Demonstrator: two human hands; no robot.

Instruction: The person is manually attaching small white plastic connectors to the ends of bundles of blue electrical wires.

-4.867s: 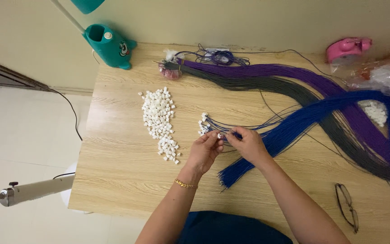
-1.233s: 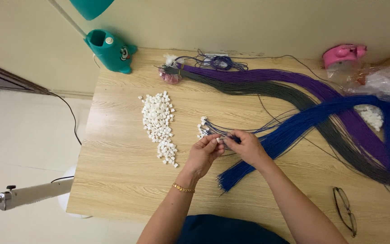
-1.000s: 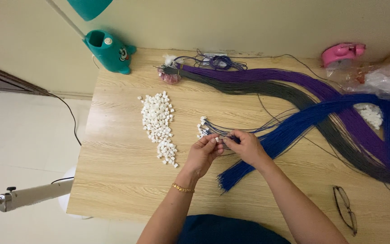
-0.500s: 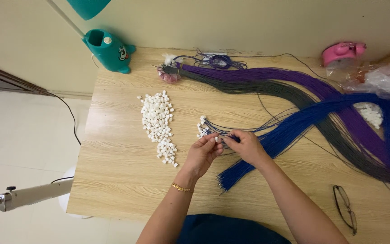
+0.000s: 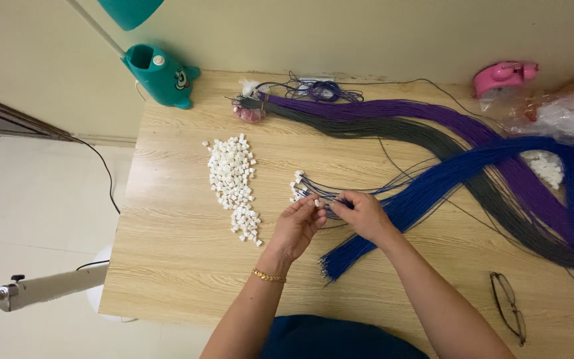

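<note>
My left hand [image 5: 298, 226] and my right hand [image 5: 361, 214] meet at the middle of the wooden table [image 5: 174, 266]. The left fingers pinch a small white connector [image 5: 316, 203]. The right fingers pinch a thin dark wire whose end points at that connector. Just beyond the fingertips lies a small bunch of wires with white connectors on their ends [image 5: 298, 186]. A pile of loose white connectors [image 5: 232, 183] lies to the left of my left hand. A thick bundle of blue wires [image 5: 426, 193] runs under my right hand.
Purple wires [image 5: 393, 113] and grey wires [image 5: 400, 131] sweep across the back and right of the table. A teal lamp base [image 5: 159, 74] stands at the back left, a pink tool [image 5: 503, 76] and a plastic bag [image 5: 566, 116] at the back right. Eyeglasses [image 5: 507, 307] lie near the front right.
Both hands have stayed at the same spot over the wire bunch, with only small finger movements. The piles and bundles have not moved.
</note>
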